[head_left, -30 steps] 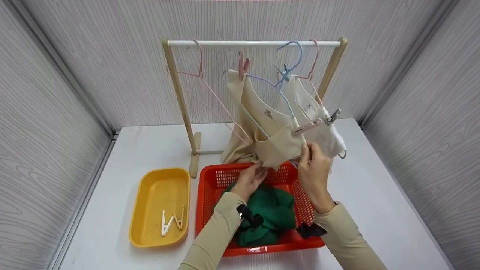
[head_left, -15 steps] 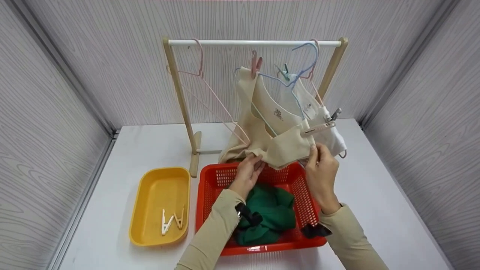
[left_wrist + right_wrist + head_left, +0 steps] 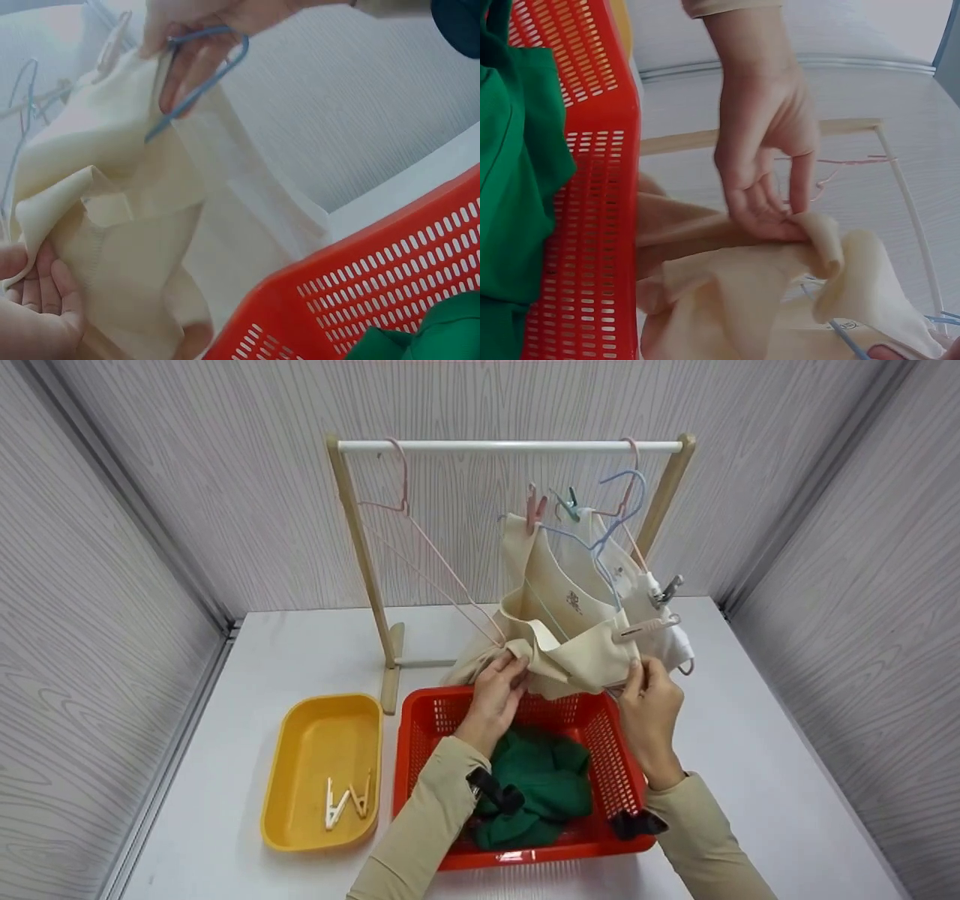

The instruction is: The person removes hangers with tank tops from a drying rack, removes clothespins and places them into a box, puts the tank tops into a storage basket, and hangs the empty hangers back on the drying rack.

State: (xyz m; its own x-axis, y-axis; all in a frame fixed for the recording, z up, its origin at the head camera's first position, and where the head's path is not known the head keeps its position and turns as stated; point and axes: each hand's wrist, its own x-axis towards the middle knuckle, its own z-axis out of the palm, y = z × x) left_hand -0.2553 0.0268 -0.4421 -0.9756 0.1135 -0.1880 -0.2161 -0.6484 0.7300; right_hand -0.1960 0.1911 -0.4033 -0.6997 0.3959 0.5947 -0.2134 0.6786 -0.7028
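Note:
A cream tank top (image 3: 574, 649) is on a blue hanger (image 3: 576, 537), whose hook is off the white rail. A pink clothespin (image 3: 534, 510) grips its left shoulder and a pale pink clothespin (image 3: 646, 628) its right one. My left hand (image 3: 495, 697) pinches a folded-over edge of the fabric above the basket's far rim. With thumb and fingers, my right hand (image 3: 652, 716) grips the top's right side, at the hanger's end just below the pale clothespin. In the left wrist view, the hanger's curved blue end (image 3: 217, 71) crosses the right hand's fingers.
Behind, a white top (image 3: 664, 634) hangs from a pink hanger with clothespins. A bare pink hanger (image 3: 450, 574) hangs at left on the rail (image 3: 480, 446). A red basket (image 3: 409, 757) holds green cloth (image 3: 540, 787). A yellow tray (image 3: 281, 772) holds two clothespins (image 3: 336, 806).
The tank top and blue hanger have moved right, and the hook has dropped lower. The left hand has raised the fabric's edge into a fold. The right hand has shifted slightly right.

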